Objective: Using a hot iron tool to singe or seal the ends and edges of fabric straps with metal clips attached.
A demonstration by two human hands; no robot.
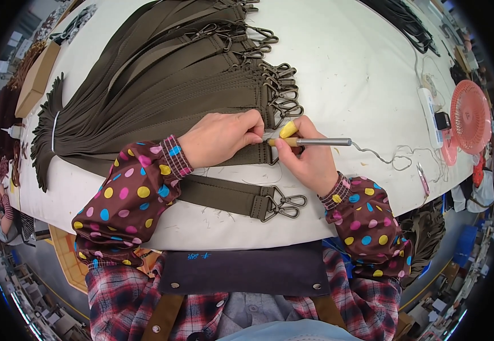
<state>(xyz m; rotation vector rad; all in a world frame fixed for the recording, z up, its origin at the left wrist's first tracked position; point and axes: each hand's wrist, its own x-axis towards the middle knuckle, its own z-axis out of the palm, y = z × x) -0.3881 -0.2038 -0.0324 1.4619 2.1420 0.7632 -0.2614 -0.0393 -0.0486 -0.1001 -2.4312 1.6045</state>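
Observation:
A fanned bundle of dark olive straps (167, 96) lies across the table, metal snap hooks (284, 85) at their right ends. My left hand (221, 136) rests over the nearest straps, thumb and forefinger pinched at a strap's hook end; what they pinch is too small to make out. Gripped in my right hand (312, 165) is a corded pen-shaped tool (326, 141) with a metal barrel, its tip pointing left at that strap end. A yellow finger cover (287, 129) sits on a right fingertip. Closer to me lies a separate strap (218, 196) with its hook (288, 204).
A pale tie (55, 132) binds the bundle's left end. The tool's cord (380, 154) runs right toward a white power strip (430, 116). Beyond are a pink round fan (470, 116) and small snips (423, 181). A cardboard box (38, 79) stands left.

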